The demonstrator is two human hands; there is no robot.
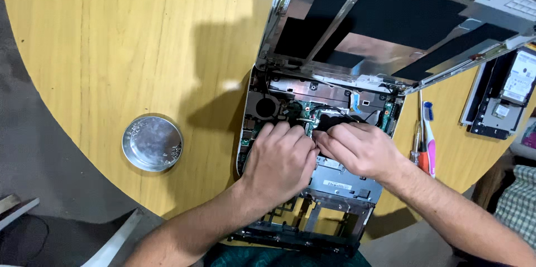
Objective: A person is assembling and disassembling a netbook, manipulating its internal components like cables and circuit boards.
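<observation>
Both hands (318, 152) (fingers bent) — on laptop innards (312, 113)

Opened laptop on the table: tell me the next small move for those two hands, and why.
Probably a gentle, straight lift of the small black part pinched at the right hand, while the left hand steadies the laptop base. Both hands meet over the green circuit board, where thin black cables run close by, so a sideways tug might snag them.

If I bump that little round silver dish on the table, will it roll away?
Probably not. The dish sits flat on the table, so it would likely slide, not roll. It looks thin and shiny, probably light. The tiny bits along its rim might rattle.
</observation>
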